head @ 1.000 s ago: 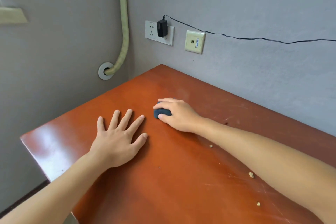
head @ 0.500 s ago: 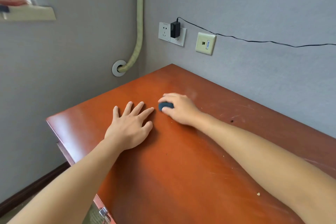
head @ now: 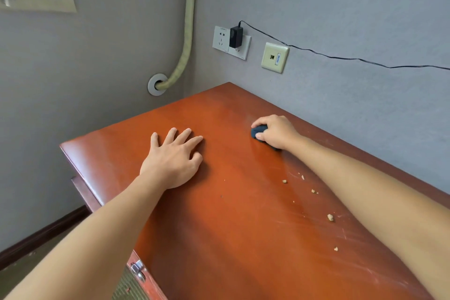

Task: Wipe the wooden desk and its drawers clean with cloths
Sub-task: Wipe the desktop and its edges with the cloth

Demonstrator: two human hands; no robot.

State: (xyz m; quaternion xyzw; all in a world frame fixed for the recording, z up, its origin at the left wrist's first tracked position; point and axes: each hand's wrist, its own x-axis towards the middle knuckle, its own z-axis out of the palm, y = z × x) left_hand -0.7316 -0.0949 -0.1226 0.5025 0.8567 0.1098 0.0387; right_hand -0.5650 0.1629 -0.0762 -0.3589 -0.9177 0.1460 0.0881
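The single head-worn camera looks forward and steeply down from close above the wooden desk (head: pixel 243 214), facing its far left corner where two grey walls (head: pixel 341 7) meet. Both forearms reach in from the near edge.

A balled dark blue cloth (head: pixel 257 132) lies on the glossy reddish-brown wooden desk (head: pixel 243 226), crumb-strewn.

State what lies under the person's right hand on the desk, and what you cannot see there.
A dark blue cloth shows under the right hand, bunched in its curled fingers on the wooden desk. Most of the cloth and the desk beneath it are covered.
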